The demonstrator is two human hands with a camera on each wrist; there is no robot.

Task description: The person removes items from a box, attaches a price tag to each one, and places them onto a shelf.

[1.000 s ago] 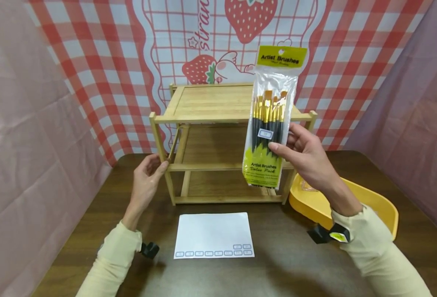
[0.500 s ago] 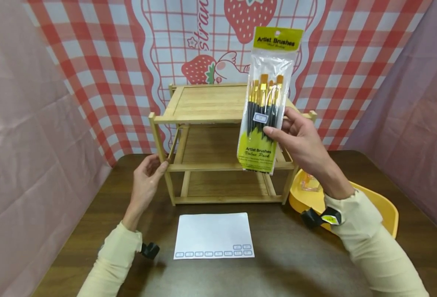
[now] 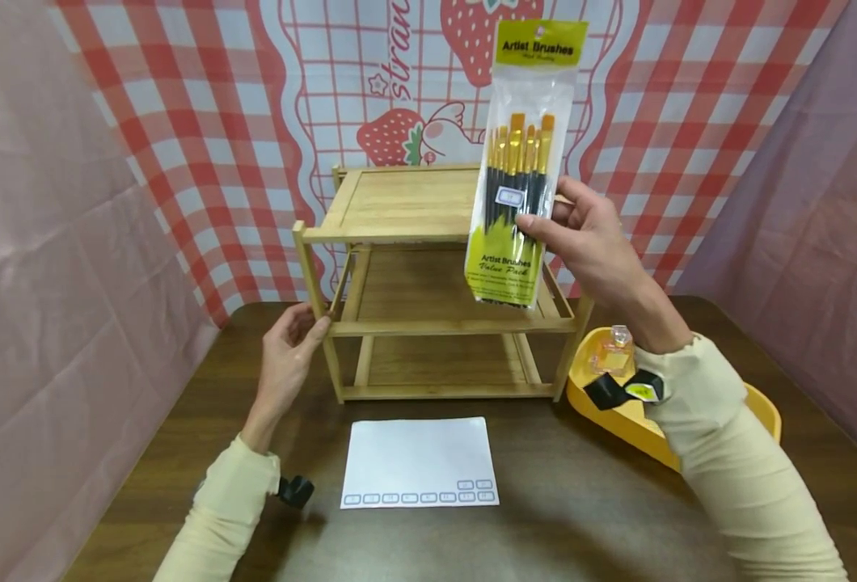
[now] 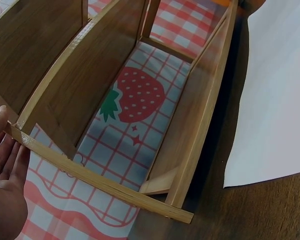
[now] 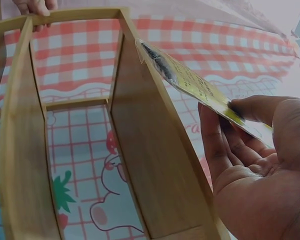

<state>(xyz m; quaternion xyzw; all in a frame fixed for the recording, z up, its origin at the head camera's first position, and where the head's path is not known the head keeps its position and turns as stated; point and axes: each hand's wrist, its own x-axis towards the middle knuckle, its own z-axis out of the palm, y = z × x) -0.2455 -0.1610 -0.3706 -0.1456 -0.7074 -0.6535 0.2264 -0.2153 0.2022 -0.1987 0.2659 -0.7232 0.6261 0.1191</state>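
Note:
A clear packet of artist brushes [image 3: 517, 174] with a yellow-green header is pinched at its right edge by my right hand [image 3: 599, 238], thumb in front and fingers behind. The packet stands nearly upright before the right part of a three-tier wooden shelf [image 3: 450, 327], overlapping its top board in the head view. In the right wrist view the packet [image 5: 200, 90] appears almost edge-on. My left hand [image 3: 287, 347] grips the shelf's left front post at the middle tier. The left wrist view shows that hand [image 4: 7, 185] with thumb and fingers on either side of the post.
A white sheet [image 3: 420, 462] with small printed labels along its lower edge lies in front of the shelf. To the right stands a yellow tray [image 3: 618, 420] holding a small perfume bottle [image 3: 613, 354]. Behind hangs a red-checked strawberry cloth [image 3: 210, 137].
My right hand has risen with the brush packet, moving it up and slightly left. The perfume bottle in the tray now shows more fully. My left hand stays on the post.

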